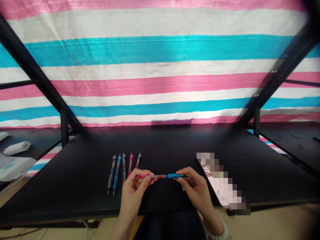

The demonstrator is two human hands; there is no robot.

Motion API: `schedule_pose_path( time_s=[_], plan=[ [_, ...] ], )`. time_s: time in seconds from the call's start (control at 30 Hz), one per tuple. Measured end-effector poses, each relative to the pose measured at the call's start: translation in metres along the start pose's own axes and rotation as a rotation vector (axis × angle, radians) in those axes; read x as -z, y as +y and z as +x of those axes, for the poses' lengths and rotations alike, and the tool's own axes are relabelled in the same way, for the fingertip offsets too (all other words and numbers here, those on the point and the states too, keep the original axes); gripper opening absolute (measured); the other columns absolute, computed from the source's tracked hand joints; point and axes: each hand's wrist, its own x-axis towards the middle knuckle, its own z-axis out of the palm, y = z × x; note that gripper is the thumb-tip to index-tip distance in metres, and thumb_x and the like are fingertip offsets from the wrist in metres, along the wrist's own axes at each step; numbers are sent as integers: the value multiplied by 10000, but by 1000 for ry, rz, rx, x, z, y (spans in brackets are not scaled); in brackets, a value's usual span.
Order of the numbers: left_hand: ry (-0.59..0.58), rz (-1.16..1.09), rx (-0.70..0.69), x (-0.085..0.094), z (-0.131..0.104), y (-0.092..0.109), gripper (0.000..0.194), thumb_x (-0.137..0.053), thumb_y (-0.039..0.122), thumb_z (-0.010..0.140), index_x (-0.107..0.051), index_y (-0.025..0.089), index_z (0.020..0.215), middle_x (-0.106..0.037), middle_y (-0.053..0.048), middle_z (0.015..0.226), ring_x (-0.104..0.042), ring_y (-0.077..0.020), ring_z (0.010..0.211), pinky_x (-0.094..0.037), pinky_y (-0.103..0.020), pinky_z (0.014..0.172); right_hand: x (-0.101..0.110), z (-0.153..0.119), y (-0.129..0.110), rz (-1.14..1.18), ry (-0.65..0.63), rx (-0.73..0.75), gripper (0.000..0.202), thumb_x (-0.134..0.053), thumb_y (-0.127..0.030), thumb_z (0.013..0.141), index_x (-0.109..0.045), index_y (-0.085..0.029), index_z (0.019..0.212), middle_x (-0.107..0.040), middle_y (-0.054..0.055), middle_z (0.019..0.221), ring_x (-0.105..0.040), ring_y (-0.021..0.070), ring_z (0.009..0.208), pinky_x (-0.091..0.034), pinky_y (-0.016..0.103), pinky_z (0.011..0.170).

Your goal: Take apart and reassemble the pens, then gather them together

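A pen (161,176) with a red end and a blue grip is stretched sideways between my two hands, over the front part of the black table. My left hand (136,185) pinches its red end with thumb and fingers. On the blue end, the thumb and fingers of my right hand (193,185) are closed. Left of my hands several pens lie side by side: a grey one (111,175), a blue one (117,175), another grey one (124,166), a red one (130,163) and a clear one (138,160), some partly hidden behind my left hand.
A flat object with a blurred surface (220,186) lies right of my right hand on the black table (170,143). White devices (15,166) stand on a side table at the left. Black frame bars and a striped sheet (160,80) rise behind.
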Motion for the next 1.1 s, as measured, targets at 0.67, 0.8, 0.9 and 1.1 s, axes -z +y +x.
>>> schedule_pose_path(
  time_s=[0.67, 0.8, 0.9, 1.1],
  plan=[
    [65, -95, 32, -3, 2, 4, 300, -872, 419, 697, -716, 171, 763, -736, -32, 797, -711, -158, 724, -601, -242, 697, 2, 2, -8, -110, -84, 52, 223, -537, -374, 1004, -595, -220, 853, -706, 27, 711, -656, 178, 652, -492, 279, 626],
    [66, -100, 38, -2, 1, 3, 289, -869, 413, 707, -719, 173, 769, -740, -32, 812, -715, -152, 731, -598, -233, 704, 4, 3, -8, -108, -102, 84, 202, -552, -378, 995, -663, -214, 1036, -731, 32, 769, -677, 192, 708, -493, 286, 645],
    [79, -108, 39, -1, 1, 3, 296, -873, 418, 698, -720, 174, 769, -745, -32, 810, -718, -153, 734, -599, -233, 706, 2, 2, -8, -75, -60, 64, 219, -610, -319, 959, -609, -221, 1155, -764, 41, 853, -708, 200, 751, -507, 287, 664],
    [77, -127, 43, -3, 1, 5, 297, -870, 423, 701, -719, 177, 770, -748, -28, 802, -722, -155, 722, -602, -238, 701, 1, 2, -11, -175, -49, 66, 120, -595, -302, 965, -669, -213, 995, -740, 42, 835, -693, 196, 744, -475, 281, 635]
  ],
)
